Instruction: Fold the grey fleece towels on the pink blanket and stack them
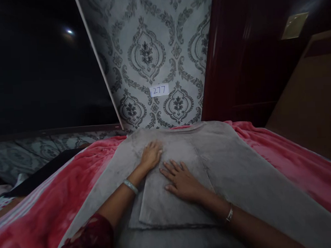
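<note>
A folded grey plush cloth (170, 209) lies in layers on a wider spread of the same grey fabric (248, 175). My left hand (151, 154) rests on the upper left part of the folded cloth, its fingers stretched forward and slightly blurred. Lower and to the right, my right hand (183, 180) lies flat on the folded layers with fingers spread. Neither hand grips anything. A pale bangle (130, 186) circles my left wrist, and a thin metal bracelet (229, 212) is on the right one.
Red plush fabric (85, 172) shows beneath the grey on both sides. A patterned wall (148, 58) with a paper label (159, 90) reading 277 rises behind. On the left is a large dark screen (40, 71); on the right, a dark red panel (239, 53) and a brown board (314, 101).
</note>
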`<state>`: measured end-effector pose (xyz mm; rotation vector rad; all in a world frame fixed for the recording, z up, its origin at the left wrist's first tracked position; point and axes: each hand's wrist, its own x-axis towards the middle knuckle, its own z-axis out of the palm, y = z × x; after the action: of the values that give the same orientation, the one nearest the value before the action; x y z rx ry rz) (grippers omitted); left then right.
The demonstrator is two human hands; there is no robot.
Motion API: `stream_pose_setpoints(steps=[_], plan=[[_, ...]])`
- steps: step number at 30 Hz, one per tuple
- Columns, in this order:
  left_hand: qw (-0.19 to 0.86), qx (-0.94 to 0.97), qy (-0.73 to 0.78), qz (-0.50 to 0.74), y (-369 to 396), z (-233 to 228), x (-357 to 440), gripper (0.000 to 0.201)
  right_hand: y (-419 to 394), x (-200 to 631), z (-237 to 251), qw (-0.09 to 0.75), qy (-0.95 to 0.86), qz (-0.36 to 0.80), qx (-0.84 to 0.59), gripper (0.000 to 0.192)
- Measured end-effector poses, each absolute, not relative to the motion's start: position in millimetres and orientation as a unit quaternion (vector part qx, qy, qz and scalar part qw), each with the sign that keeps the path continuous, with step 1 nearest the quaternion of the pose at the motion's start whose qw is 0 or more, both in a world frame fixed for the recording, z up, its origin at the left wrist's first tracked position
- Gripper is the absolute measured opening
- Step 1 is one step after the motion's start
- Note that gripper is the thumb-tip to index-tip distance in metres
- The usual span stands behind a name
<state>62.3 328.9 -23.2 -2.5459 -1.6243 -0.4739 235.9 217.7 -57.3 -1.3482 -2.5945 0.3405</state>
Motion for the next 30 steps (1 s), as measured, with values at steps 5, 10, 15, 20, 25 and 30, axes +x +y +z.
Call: stream_pose_setpoints(steps=[5, 10, 15, 20, 25, 30], plan=[[-0.049, -0.909, -0.412, -0.03, 370, -45, 80, 0.056, 209, 239, -60, 0.094, -0.901, 0.152, -0.394, 0.071], [-0.037, -0.907, -0.418, -0.048, 402, -60, 74, 0.057, 208, 240, -63, 0.111, -0.901, 0.175, -0.381, 0.068], [-0.022, -0.884, -0.458, -0.095, 417, -59, 67, 0.051, 211, 244, -63, 0.111, -0.9, 0.201, -0.37, 0.069], [-0.011, -0.85, -0.515, -0.108, 420, -60, 67, 0.044, 209, 244, -65, 0.116, -0.896, 0.219, -0.368, 0.069], [-0.029, -0.841, -0.534, -0.079, 431, -51, 69, 0.039, 222, 249, -54, 0.125, -0.894, 0.207, -0.376, 0.06], [-0.069, -0.827, -0.557, -0.028, 453, -30, 83, 0.048, 307, 275, -25, 0.211, -0.824, 0.082, -0.519, 0.046]])
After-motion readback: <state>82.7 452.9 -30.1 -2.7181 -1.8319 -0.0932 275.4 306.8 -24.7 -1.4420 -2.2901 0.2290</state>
